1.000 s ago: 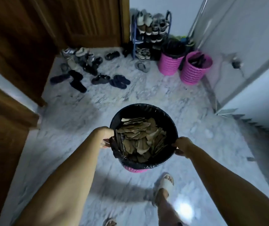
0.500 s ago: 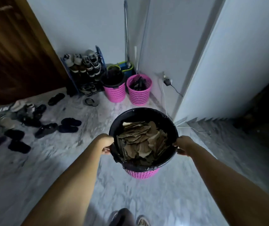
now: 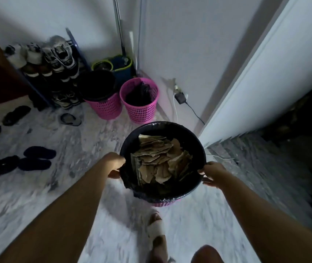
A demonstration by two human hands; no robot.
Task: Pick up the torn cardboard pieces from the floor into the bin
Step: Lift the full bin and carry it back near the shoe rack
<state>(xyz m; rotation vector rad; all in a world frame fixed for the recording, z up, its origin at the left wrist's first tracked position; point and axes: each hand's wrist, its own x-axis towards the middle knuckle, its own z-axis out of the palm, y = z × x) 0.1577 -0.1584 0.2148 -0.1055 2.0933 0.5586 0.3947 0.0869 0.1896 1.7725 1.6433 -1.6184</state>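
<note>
I carry a pink bin (image 3: 186,137) lined with a black bag, held in the air in front of me above the marble floor. Inside it lies a heap of torn brown cardboard pieces (image 3: 159,162). My left hand (image 3: 115,165) grips the bin's left rim, fingers curled over the edge. On the opposite side my right hand (image 3: 211,174) grips the right rim the same way. No cardboard shows on the floor in this view.
Two more pink bins (image 3: 105,106) (image 3: 141,109) stand by the wall ahead, next to a shoe rack (image 3: 56,73) and a mop bucket (image 3: 117,67). Loose sandals (image 3: 35,158) lie on the floor at left. A charger and cable (image 3: 180,97) hang on the wall; a white door frame (image 3: 246,88) is at right.
The view has swung to the right and closer to the wall; the two pink bins and the shoe rack are nearer. Both hands keep holding the bin's rim.
</note>
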